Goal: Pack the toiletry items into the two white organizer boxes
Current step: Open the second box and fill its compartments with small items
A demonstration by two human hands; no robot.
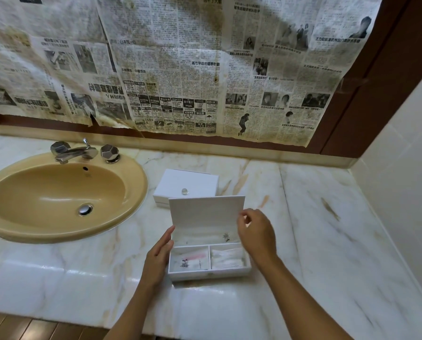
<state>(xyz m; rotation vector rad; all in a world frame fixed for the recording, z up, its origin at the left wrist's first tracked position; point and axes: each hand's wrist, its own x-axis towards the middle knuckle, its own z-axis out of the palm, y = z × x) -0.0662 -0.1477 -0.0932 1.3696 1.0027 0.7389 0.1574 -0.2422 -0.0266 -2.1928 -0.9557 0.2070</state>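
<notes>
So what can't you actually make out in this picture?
- Head view: closed box, contents hidden by its lid.
- Open box: wrapped items too pale and small to identify.
- Right hand at the lid's edge: grip unclear.
- Newspaper print: too small.

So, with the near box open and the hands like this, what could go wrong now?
1. The right hand pinches the raised lid at its edge; if it slips, the lid may drop onto the packets in the open box.
2. The left hand only rests flat against the box's side, so closing could push the box across the smooth marble counter.
3. The packets fill the compartments; one sticking up might stop the lid from closing.
</notes>
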